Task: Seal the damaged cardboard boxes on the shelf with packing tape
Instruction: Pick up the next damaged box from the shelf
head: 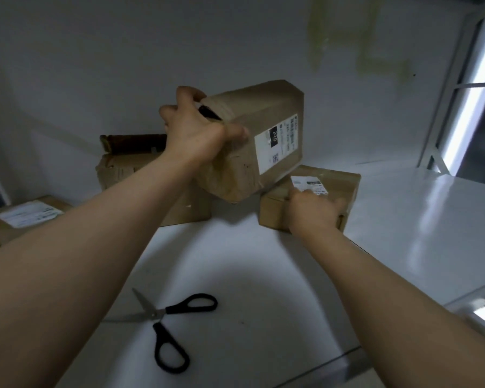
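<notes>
My left hand [196,130] grips the top end of a large taped cardboard box [263,121] with a white label, held tilted and lifted off the white shelf [403,219]. Its lower corner hangs between two other boxes. My right hand [311,211] clasps the near side of a small flat labelled box [339,183] that rests on the shelf at the right. Behind my left forearm sits a crumpled box [118,172] with a brown tape roll [135,141] lying on top of it.
Black-handled scissors [168,320] lie open on the shelf near its front edge. Another labelled box [25,217] sits at the far left. A white wall closes off the back, and a metal shelf upright [459,88] stands at the right.
</notes>
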Demonstrator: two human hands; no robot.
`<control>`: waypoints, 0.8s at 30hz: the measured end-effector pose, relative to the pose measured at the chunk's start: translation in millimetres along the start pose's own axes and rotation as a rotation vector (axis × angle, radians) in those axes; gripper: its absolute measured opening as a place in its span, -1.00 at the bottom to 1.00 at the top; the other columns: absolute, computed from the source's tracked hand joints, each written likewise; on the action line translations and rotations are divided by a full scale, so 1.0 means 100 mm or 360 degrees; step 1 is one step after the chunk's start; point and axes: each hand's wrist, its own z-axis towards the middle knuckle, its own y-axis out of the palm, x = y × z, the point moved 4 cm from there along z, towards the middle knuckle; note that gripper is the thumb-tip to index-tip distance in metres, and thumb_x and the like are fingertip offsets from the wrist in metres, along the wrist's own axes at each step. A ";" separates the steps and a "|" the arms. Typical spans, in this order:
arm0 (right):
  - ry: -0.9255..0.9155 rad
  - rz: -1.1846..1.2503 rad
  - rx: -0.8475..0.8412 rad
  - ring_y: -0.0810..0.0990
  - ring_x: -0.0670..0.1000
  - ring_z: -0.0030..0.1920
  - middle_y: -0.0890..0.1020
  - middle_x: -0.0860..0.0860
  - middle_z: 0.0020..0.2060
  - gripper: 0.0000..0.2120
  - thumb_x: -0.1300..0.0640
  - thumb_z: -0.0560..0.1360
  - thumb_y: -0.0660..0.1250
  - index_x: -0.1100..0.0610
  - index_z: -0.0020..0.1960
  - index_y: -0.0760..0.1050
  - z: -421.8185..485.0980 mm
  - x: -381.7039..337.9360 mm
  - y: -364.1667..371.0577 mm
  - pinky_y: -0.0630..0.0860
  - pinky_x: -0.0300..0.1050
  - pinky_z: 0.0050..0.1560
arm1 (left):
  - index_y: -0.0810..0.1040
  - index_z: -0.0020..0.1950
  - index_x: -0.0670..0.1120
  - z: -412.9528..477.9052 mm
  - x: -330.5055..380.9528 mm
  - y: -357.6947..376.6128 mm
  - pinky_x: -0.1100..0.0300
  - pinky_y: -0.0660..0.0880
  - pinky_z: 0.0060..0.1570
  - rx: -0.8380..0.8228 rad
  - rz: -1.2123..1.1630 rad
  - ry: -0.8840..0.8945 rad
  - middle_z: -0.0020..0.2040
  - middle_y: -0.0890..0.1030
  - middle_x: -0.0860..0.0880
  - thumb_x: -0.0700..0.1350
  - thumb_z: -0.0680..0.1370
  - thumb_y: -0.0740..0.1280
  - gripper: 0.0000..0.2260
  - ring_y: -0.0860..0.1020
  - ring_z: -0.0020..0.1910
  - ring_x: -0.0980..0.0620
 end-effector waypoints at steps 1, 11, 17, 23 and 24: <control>-0.0027 0.0041 -0.0023 0.54 0.27 0.19 0.58 0.13 0.19 -0.57 0.25 0.51 0.24 0.05 0.37 0.38 -0.02 -0.03 0.03 0.32 0.22 0.22 | 0.26 0.24 0.13 0.00 0.00 0.01 0.03 0.53 0.22 0.0001 -0.0032 -0.0019 0.25 0.24 -0.02 0.14 0.23 0.65 -0.24 0.41 0.24 -0.11; -0.0034 0.0006 -0.0250 -0.21 0.37 0.58 -0.09 0.23 0.62 -0.50 0.18 0.53 0.28 0.13 0.47 0.39 0.07 0.26 0.26 -0.08 0.38 0.49 | 0.30 0.30 0.07 0.01 -0.12 0.22 0.11 0.50 0.09 -0.0034 -0.0215 -0.0166 0.32 0.31 -0.05 0.12 0.24 0.66 -0.22 0.44 0.15 -0.04; 0.0023 0.0120 -0.0144 0.45 0.22 0.28 0.34 0.15 0.38 -0.57 0.15 0.50 0.35 0.17 0.36 0.48 0.11 0.29 0.19 0.35 0.08 0.29 | 0.33 0.24 0.09 0.04 -0.25 0.22 0.01 0.60 0.14 -0.0076 -0.0330 -0.0249 0.30 0.44 -0.08 0.20 0.01 0.64 -0.11 0.55 0.15 -0.07; 0.0007 -0.0134 -0.0303 0.12 0.32 0.53 0.27 0.13 0.50 -0.49 0.22 0.52 0.23 0.09 0.47 0.38 0.39 0.26 0.05 0.09 0.36 0.47 | 0.34 0.22 0.15 0.03 -0.31 0.02 -0.04 0.64 0.05 -0.0112 -0.0386 -0.0329 0.28 0.50 -0.08 0.24 -0.13 0.70 0.00 0.61 0.12 -0.15; 0.0005 -0.0129 -0.0375 0.03 0.33 0.55 0.20 0.13 0.53 -0.47 0.24 0.53 0.22 0.09 0.49 0.36 0.40 0.23 0.05 0.04 0.44 0.46 | 0.34 0.23 0.15 0.04 -0.31 -0.01 -0.04 0.65 0.03 -0.0114 -0.0381 -0.0332 0.27 0.51 -0.08 0.25 -0.15 0.70 0.03 0.62 0.11 -0.15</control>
